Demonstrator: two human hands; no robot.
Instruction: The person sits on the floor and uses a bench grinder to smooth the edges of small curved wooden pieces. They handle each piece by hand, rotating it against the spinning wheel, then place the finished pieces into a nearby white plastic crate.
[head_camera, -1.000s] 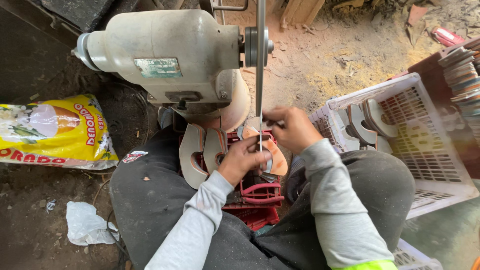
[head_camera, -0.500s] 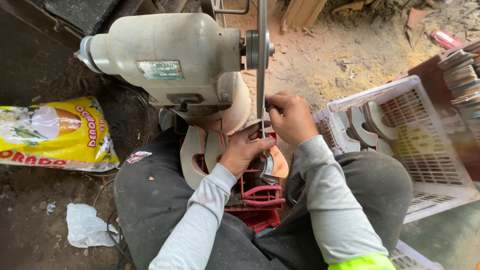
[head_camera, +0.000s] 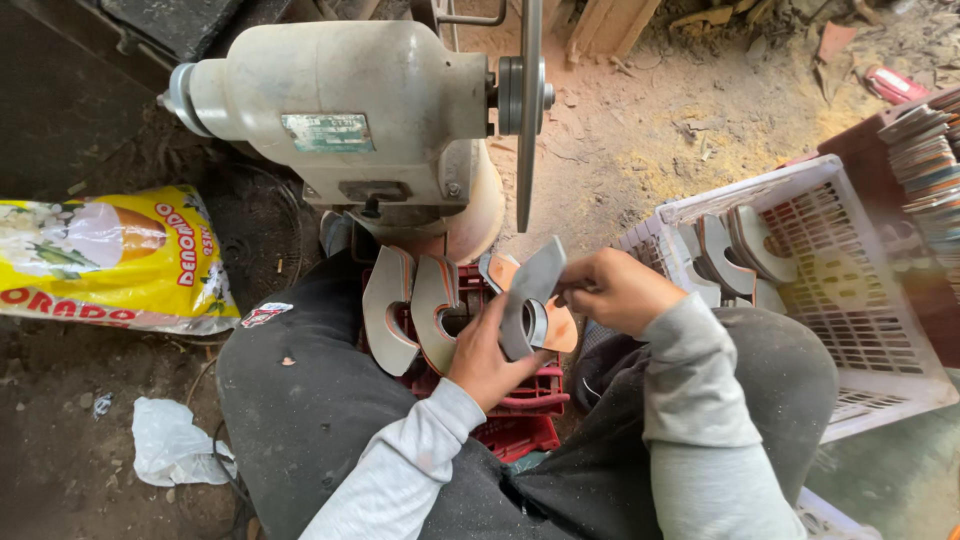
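A seated person grips a curved grey sole-shaped piece (head_camera: 533, 290) in both hands, the left hand (head_camera: 490, 355) closed around its lower end and the right hand (head_camera: 610, 290) pinching its upper edge, just below the thin grinding disc (head_camera: 529, 110) of a grey bench motor (head_camera: 340, 110). Both hands sit near the disc's rim, so a slip or a snag of the piece could probably drag fingers or a sleeve into it. Similar pieces stand in a red crate (head_camera: 520, 400) between the knees and a white crate (head_camera: 850, 270) alongside.

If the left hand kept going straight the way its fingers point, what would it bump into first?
Probably the thin grey grinding disc above; the left hand points up there, gripping a grey curved piece. Depth is unclear.
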